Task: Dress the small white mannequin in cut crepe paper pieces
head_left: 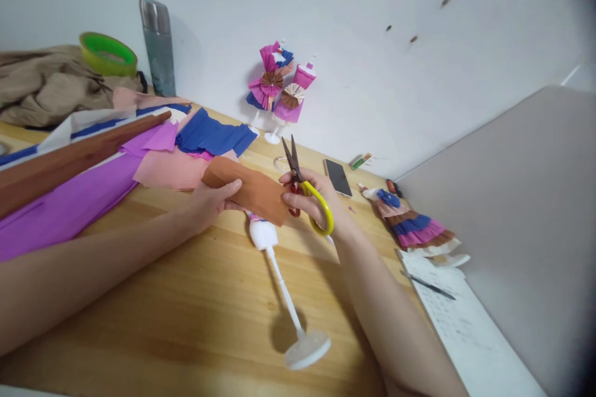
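My left hand [212, 198] pinches the left end of a brown strip of crepe paper [254, 189] held above the wooden table [186, 298]. My right hand [310, 198] grips yellow-handled scissors [302, 183], blades pointing up and away, and its fingers also touch the paper's right end. Under the paper lies a white doll stand [288, 298] with a small torso at the top and a round base toward me.
Purple, pink, blue and brown crepe sheets [93, 180] cover the table's left. Two dressed paper dolls [279, 90] stand by the wall. A phone [338, 177], another dressed doll [414, 223], a printed sheet with a pen [447, 310], a steel flask [158, 43] and green tape roll [108, 53] are around.
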The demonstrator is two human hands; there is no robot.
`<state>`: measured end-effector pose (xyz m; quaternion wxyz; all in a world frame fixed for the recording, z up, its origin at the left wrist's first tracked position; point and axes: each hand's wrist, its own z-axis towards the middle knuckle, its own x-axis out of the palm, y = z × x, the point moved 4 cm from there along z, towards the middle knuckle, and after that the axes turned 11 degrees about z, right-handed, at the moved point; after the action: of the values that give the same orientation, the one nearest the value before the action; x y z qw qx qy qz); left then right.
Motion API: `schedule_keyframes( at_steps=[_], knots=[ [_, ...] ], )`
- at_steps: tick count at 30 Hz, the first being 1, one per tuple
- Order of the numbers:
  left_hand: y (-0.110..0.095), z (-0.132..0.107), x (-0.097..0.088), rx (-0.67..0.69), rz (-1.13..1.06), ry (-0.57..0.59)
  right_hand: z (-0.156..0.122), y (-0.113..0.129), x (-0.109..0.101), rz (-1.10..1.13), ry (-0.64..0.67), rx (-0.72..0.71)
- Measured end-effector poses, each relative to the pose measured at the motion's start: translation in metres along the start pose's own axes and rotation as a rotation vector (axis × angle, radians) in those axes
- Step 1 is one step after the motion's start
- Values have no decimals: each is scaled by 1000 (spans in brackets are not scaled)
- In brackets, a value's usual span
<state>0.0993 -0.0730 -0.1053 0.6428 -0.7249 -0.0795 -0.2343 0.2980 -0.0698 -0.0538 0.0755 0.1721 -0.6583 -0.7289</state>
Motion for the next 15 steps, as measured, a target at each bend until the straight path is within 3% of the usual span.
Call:
schedule_keyframes(
  at_steps=[4,9,15],
  knots=[
    [7,2,-8,-23,130,-4,3,-5,-6,-9,-42,-1],
    [6,1,-6,-20,27,34,4,-9,-7,66,-80,18],
    [12,-1,-2,-43,-31,14,5,-16,-2,82,-37,50]
  ],
)
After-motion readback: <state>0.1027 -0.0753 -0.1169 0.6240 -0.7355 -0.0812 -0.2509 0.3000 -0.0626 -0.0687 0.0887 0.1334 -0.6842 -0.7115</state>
